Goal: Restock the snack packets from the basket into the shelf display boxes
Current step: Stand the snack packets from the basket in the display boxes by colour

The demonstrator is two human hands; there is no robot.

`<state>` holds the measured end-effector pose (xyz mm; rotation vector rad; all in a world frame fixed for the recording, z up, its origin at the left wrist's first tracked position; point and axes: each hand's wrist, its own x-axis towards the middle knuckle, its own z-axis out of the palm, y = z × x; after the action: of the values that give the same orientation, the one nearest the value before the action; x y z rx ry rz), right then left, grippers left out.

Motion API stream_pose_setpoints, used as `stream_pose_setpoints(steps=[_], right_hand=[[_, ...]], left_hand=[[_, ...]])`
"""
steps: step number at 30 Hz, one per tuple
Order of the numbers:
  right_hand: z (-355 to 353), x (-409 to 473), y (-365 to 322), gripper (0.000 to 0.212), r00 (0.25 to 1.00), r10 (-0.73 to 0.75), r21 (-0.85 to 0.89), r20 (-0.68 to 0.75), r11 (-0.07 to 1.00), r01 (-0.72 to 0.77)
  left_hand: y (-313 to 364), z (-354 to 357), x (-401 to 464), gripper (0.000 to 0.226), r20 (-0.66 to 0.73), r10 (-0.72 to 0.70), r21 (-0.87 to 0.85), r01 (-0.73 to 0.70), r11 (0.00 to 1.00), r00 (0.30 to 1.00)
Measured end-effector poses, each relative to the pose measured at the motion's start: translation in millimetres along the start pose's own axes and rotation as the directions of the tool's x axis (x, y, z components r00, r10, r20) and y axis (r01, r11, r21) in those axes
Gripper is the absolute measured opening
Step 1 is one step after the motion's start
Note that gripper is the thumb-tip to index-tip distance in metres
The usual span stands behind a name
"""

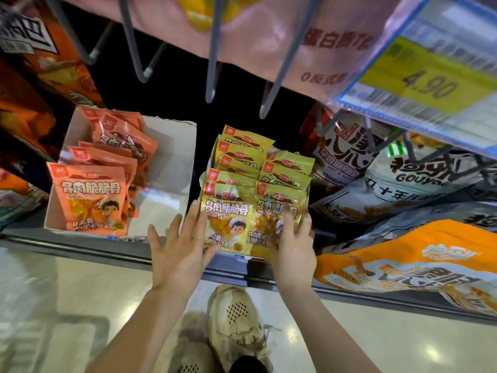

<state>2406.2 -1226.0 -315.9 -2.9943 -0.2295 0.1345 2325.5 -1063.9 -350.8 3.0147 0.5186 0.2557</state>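
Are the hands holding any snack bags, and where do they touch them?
Neither grips one. The left hand and right hand rest straight fingers on the front yellow packets' lower fronts.

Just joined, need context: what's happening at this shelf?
A person is restocking snacks. Both hands are at the yellow snack packets, which stand in rows: the left hand lies flat against the front-left packet and the right hand presses the front-right one. The white display box beside them holds orange snack packets and has room left.
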Motion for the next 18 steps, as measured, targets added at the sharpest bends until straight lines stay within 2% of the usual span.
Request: stream_pose_setpoints(steps=[3, 9, 18], right_hand=[[1.3, 3.5, 3.3, 0.073, 0.999, 0.006, -0.167, 0.050, 0.986, 0.003], [-4.1, 13.0, 5.3, 0.062, 0.983, -0.082, -0.185, 0.165, 0.976, 0.113], [-4.1, 17.6, 2.3, 0.056, 0.980, -0.109, -0.202, 0.166, 0.969, 0.142]], left_hand=[[0.3, 0.9, 0.2, 0.074, -0.013, 0.005, -0.018, -0.005, 1.000, 1.000], [0.4, 0.8, 0.3, 0.074, -0.010, 0.005, -0.029, -0.005, 1.000, 1.000], [0.1, 2.5, 0.7, 0.076, -0.026, 0.007, -0.050, -0.009, 0.999, 1.000]])
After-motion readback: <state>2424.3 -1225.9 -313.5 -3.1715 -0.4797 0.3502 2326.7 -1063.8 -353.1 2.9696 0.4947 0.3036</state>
